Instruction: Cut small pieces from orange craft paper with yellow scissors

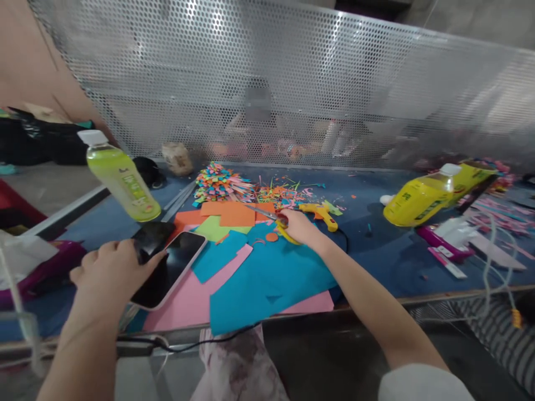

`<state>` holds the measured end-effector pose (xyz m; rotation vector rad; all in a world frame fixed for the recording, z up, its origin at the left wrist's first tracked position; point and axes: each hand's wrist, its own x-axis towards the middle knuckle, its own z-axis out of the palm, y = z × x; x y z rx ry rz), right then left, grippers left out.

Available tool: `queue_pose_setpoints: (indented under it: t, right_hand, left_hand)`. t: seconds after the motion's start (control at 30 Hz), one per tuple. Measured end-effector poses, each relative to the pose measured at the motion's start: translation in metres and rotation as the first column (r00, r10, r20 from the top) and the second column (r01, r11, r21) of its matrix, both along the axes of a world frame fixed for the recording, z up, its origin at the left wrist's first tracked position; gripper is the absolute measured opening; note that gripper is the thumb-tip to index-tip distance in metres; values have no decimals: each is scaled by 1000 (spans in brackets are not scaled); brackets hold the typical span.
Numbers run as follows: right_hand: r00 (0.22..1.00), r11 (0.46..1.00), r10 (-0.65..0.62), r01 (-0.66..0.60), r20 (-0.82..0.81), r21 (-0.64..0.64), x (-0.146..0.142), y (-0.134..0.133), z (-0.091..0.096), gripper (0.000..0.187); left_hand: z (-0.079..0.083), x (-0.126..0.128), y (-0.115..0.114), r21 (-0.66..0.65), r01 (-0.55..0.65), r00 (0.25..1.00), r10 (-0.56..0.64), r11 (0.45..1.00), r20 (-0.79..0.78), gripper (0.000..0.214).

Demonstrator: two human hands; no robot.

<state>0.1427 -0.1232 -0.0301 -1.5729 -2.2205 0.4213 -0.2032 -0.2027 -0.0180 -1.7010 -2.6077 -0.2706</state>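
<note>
My right hand (pixel 296 225) is closed round the yellow handles of a pair of scissors (pixel 288 233), whose blades point left over orange paper (pixel 236 214). Below it lie sheets of blue paper (pixel 267 278) and pink paper (pixel 179 309), with a green sheet (pixel 211 227) beside the orange. My left hand (pixel 111 270) is at the left, thumb apart from the fingers and reaching over the edge of a phone (pixel 178 267) with a dark screen. A black flat object (pixel 154 235) lies beside that hand's fingers. Its fingertips are partly hidden.
A pile of coloured paper strips (pixel 221 184) lies at the back, near a yellow glue gun (pixel 321 213). A green drink bottle (pixel 123 178) stands left; a yellow bottle (pixel 420 197) stands right. A perforated metal panel (pixel 251 72) closes the back. A black cable (pixel 196 346) runs along the front edge.
</note>
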Motion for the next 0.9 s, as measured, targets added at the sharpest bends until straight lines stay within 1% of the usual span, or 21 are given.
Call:
queue_pose_setpoints:
  t: [0.03, 0.07, 0.13, 0.23, 0.4, 0.5, 0.57, 0.73, 0.83, 0.9]
  right_hand:
    - [999, 999, -39, 39, 29, 1, 1, 1, 1, 26]
    - [995, 997, -76, 76, 61, -5, 3, 1, 2, 27]
    - [981, 989, -147, 150, 130, -13, 6, 3, 4, 29]
    - [952, 975, -215, 222, 219, -8, 10, 5, 4, 33]
    - [896, 953, -288, 304, 338, 6, 12, 4, 4, 34]
    - [870, 943, -309, 334, 383, 2, 13, 4, 6, 37]
    - [858, 938, -312, 346, 409, -9, 14, 5, 7, 38]
    - [841, 937, -300, 348, 451, -25, 13, 5, 11, 38]
    - [836, 942, -288, 336, 467, -21, 13, 5, 11, 37]
    - [833, 944, -285, 330, 474, -12, 15, 6, 9, 38]
  left_hand:
    - [1, -7, 0, -81, -26, 999, 24, 996, -27, 82]
    - [3, -12, 1, -135, -30, 999, 25, 990, -38, 83]
    - [4, -17, 4, -182, -7, 999, -3, 983, -54, 83]
    - [4, -18, 10, -157, 1, 997, -14, 988, -82, 85]
    - [5, -25, 17, -199, 49, 992, -70, 979, -104, 84]
    - [5, -28, 18, -196, 70, 991, -90, 978, -96, 83]
    - [4, -28, 19, -181, 75, 991, -93, 981, -93, 81]
    - [2, -26, 21, -111, 41, 997, -48, 993, -60, 83]
    - [3, -24, 18, -88, 36, 998, -39, 995, -40, 84]
    - [4, -22, 16, -72, 27, 999, -29, 997, -37, 88]
